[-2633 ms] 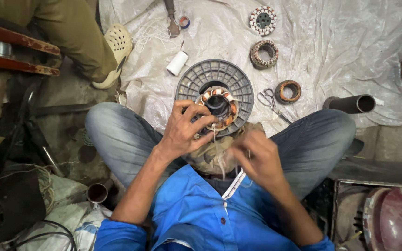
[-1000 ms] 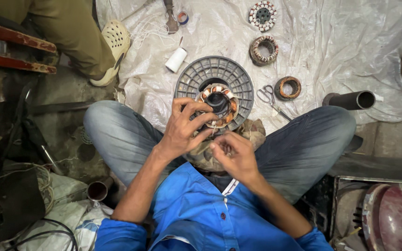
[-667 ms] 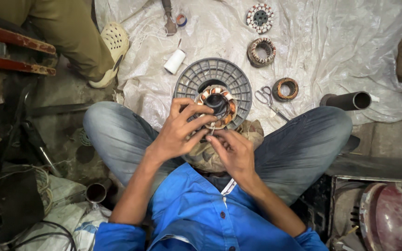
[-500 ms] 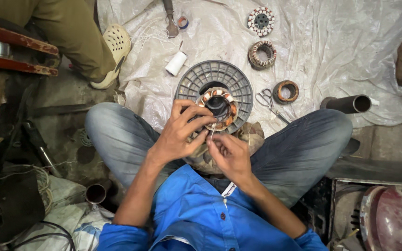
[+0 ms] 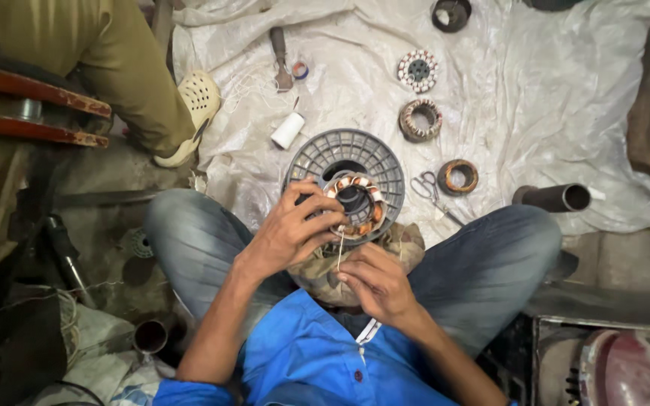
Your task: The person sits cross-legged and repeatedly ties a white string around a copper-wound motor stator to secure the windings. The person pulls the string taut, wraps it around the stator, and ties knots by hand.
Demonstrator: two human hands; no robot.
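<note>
I sit cross-legged in jeans with a copper-wound motor stator point(image 5: 356, 204) held over my lap. My left hand point(image 5: 293, 229) grips its left rim, fingers curled over the coils. My right hand point(image 5: 376, 281) sits just below the stator, pinching a thin thread point(image 5: 340, 248) that runs up to the windings. A grey slotted plastic disc point(image 5: 351, 154) lies under the stator, and a brownish cloth point(image 5: 400, 248) rests in my lap.
On the white plastic sheet point(image 5: 551, 98) lie scissors point(image 5: 429, 188), a small copper coil ring point(image 5: 460, 176), two more stators point(image 5: 420, 119) point(image 5: 417, 70), a white thread spool point(image 5: 288, 130), a hammer point(image 5: 280, 56) and a metal pipe point(image 5: 554, 198). Another person's leg and sandal point(image 5: 189, 113) are at left.
My right hand drew back toward my body, pulling the thread down from the stator. The left hand kept its hold. The camera shifted slightly.
</note>
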